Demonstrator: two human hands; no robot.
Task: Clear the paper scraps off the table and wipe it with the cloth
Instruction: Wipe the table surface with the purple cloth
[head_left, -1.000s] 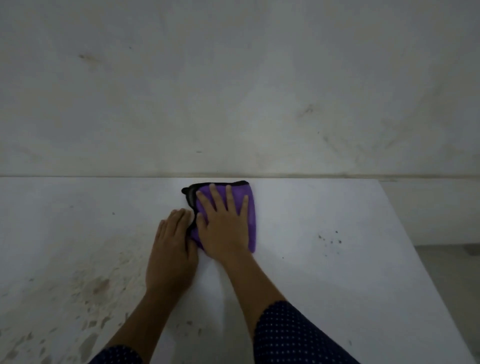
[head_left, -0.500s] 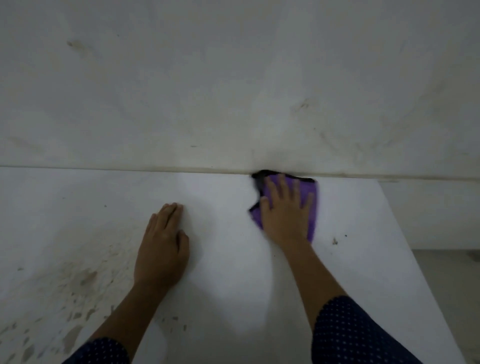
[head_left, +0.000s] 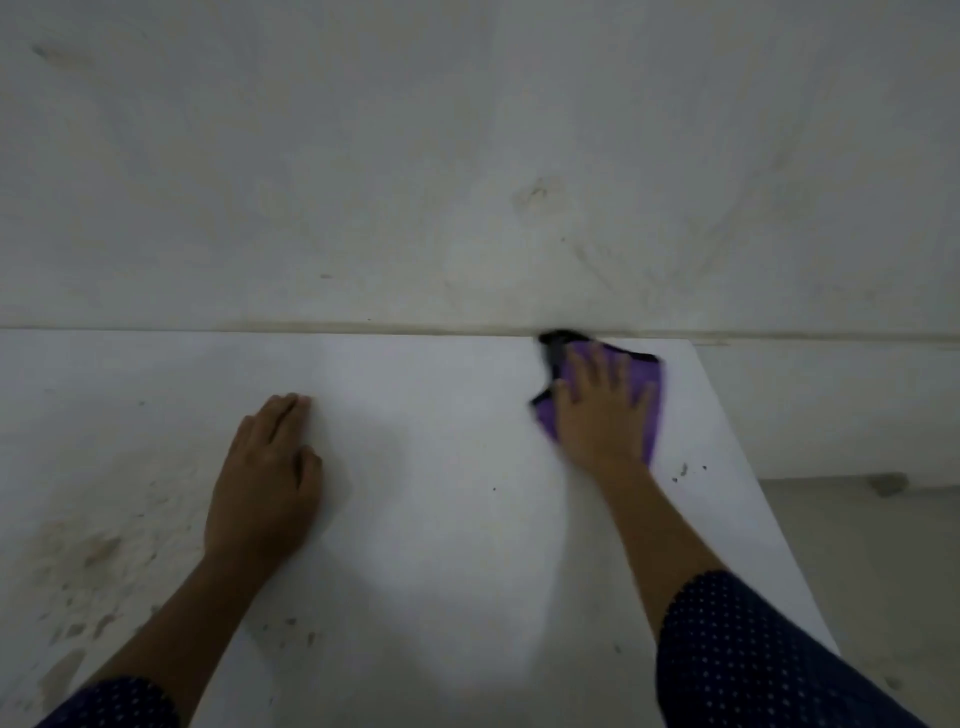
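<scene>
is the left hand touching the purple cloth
Apart: head view shows bare white table between the left hand and the purple cloth under the right hand.

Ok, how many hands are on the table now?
2. The left hand lies flat on the table, left of centre; the right hand presses the cloth near the far right corner.

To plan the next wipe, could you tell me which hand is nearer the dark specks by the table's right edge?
Right. The right hand, flat on the cloth, lies just left of the specks; the left hand rests far left.
</scene>
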